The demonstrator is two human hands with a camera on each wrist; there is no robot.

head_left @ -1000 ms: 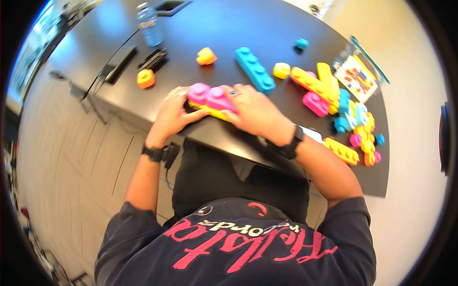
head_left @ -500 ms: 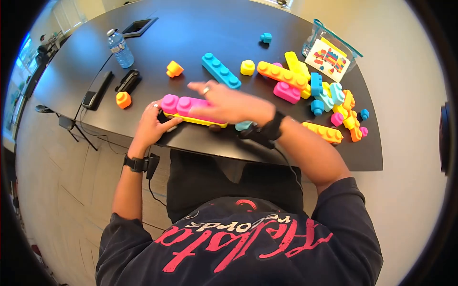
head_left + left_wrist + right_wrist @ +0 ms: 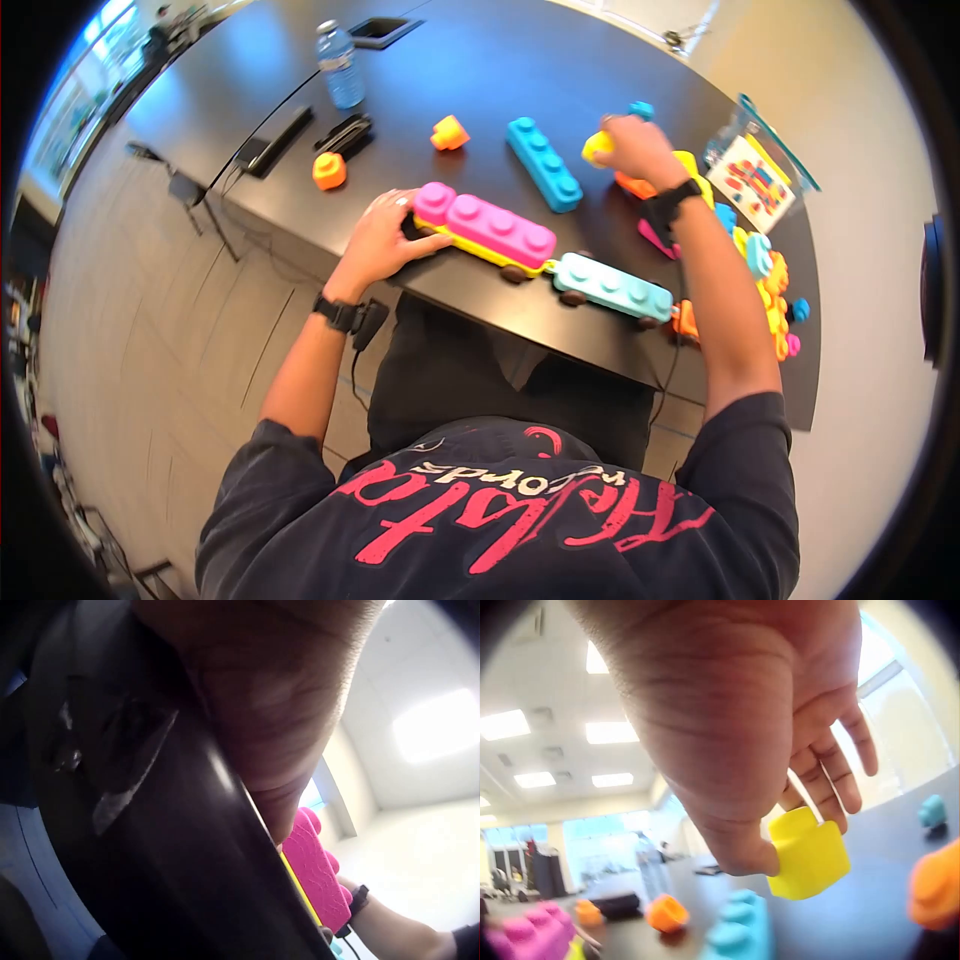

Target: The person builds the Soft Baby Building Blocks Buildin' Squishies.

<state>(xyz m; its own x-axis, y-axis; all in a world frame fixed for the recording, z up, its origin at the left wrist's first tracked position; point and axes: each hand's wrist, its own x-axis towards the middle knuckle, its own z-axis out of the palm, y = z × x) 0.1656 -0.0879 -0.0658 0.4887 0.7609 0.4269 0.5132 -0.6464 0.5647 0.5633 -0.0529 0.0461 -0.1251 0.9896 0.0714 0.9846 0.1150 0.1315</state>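
Observation:
In the head view my left hand [image 3: 378, 240] holds the left end of a toy train car, thumb on the near side and fingers on the far side. The car has a yellow base [image 3: 470, 247] on dark wheels, topped by a small pink block [image 3: 434, 202] and a long pink block [image 3: 503, 232]. A light teal car [image 3: 613, 286] is linked behind it, with an orange piece [image 3: 685, 319] at its far end. My right hand [image 3: 643, 152] pinches a small yellow block [image 3: 810, 859] between thumb and fingers, over the far right of the table.
Beyond the train lie a long blue block [image 3: 543, 165] and two orange blocks, one nearer the left [image 3: 329, 171]. A water bottle [image 3: 341, 68] and a black case [image 3: 345, 135] stand further left. At right are a heap of blocks [image 3: 770, 280] and a clear bag [image 3: 745, 125] with a picture card.
My right hand has left the long pink block and moved right and away from me, and now holds the yellow block. My left hand stays at the car's left end.

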